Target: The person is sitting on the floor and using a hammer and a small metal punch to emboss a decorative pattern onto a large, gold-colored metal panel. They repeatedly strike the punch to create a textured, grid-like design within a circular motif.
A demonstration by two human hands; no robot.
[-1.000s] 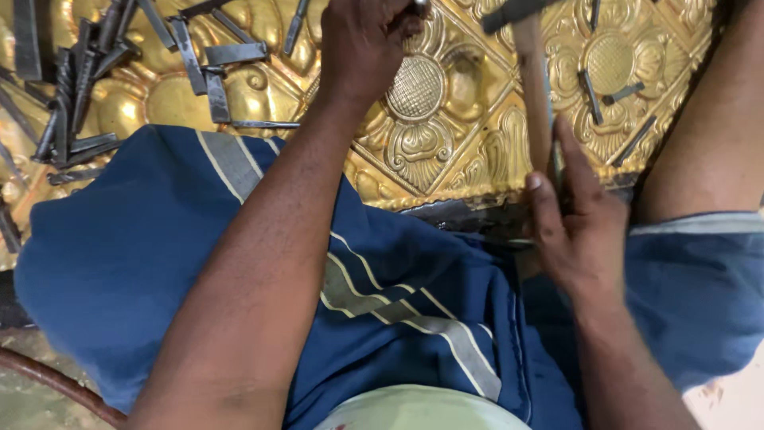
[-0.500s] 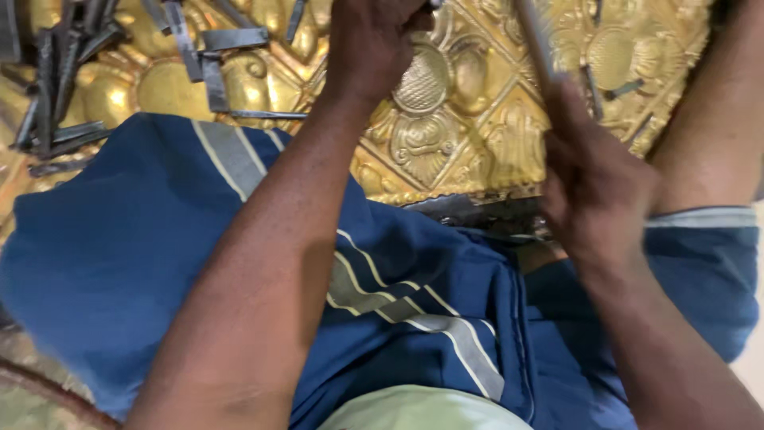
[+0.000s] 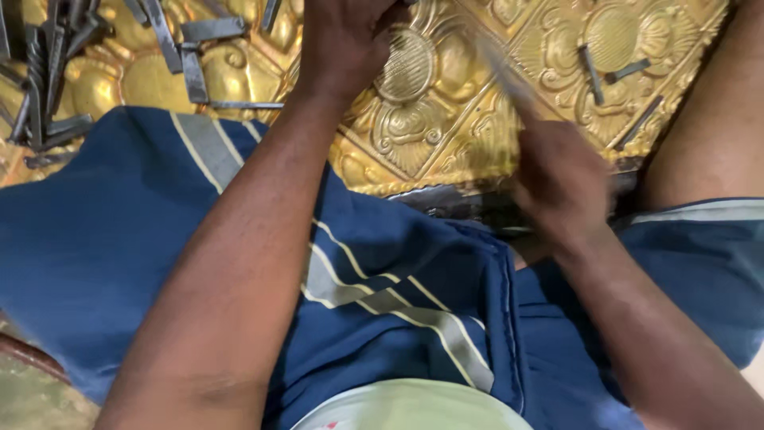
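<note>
A: Where are your hands?

B: Your left hand (image 3: 344, 40) is closed on a punch, its tip hidden, on the gold sheet (image 3: 414, 119) near its lower edge. Your right hand (image 3: 561, 179), blurred, grips a hammer handle (image 3: 509, 80) mid-swing.

A: Which step?

B: Embossing, it seems. The next blow calls for a steady punch. Spare punches (image 3: 48, 80) lie at the sheet's left edge.

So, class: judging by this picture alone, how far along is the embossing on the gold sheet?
Done: raised flowers and scrolls already cover the gold sheet. In hand: the left hand is closed at the relief, while the blurred right hand grips a long tool. What is left cannot be judged; loose metal punches lie alongside.
</note>
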